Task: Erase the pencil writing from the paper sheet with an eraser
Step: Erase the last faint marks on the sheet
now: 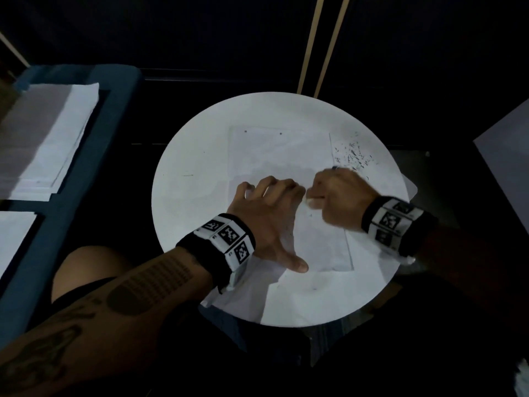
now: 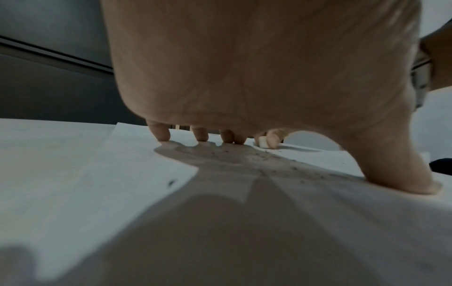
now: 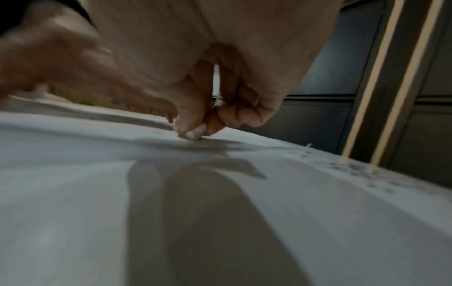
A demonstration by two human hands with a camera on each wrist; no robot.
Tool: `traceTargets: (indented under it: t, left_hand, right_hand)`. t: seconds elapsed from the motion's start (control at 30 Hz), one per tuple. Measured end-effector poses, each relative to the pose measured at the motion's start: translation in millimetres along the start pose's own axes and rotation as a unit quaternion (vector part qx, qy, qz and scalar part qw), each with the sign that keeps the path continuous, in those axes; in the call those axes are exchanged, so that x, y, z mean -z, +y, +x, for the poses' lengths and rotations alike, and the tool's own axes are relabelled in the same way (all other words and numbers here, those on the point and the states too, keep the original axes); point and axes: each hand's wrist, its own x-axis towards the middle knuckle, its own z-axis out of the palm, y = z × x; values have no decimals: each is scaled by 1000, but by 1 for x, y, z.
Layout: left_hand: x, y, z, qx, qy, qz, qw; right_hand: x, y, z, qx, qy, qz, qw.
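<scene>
A white paper sheet [image 1: 274, 150] lies flat on the round white table [image 1: 183, 202]. My left hand [image 1: 269, 207] rests on the sheet with fingers spread and fingertips [image 2: 161, 133] and thumb pressing it down. My right hand [image 1: 337, 193] sits just to its right, pinching a small white eraser [image 3: 195, 132] between thumb and fingers, its tip touching the paper. The eraser [image 2: 263, 142] also shows in the left wrist view, beyond the left fingertips. No pencil writing is readable under the hands.
Dark eraser crumbs [image 1: 353, 153] are scattered on the table past the sheet's right edge. Stacks of white paper [image 1: 54, 138] lie on a blue seat at the left. Two thin golden rods [image 1: 323, 44] rise behind the table.
</scene>
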Motion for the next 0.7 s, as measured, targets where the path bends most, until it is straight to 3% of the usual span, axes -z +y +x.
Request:
traceTargets:
  t: [0.1, 0.17, 0.2, 0.3, 0.37, 0.47, 0.6, 0.7]
  left_hand:
    - [-3, -1, 1, 4, -3, 6, 1000]
    - [-2, -1, 1, 6, -15, 19, 1000]
    - [0, 0, 1, 3, -17, 21, 1000]
    - [0, 0, 0, -2, 0, -3, 1000]
    - [-2, 0, 0, 3, -3, -2, 1000]
    - [-1, 0, 1, 6, -14, 18, 1000]
    - [0, 0, 2, 8, -18, 9, 1000]
    - [0, 0, 0, 13, -33, 10, 999]
  right_hand:
    - [-1, -12, -5, 36, 9, -20, 999]
    - [-16, -34, -17, 99, -40, 10, 994]
    - [-16, -33, -17, 99, -46, 18, 994]
    - [1, -4, 0, 7, 6, 4, 1000]
    - [1, -13, -3, 30, 16, -14, 999]
    - [-17, -51, -21, 123, -55, 0, 991]
    - [-4, -17, -4, 39, 9, -17, 999]
    - [-7, -31, -7, 84, 28, -25, 996]
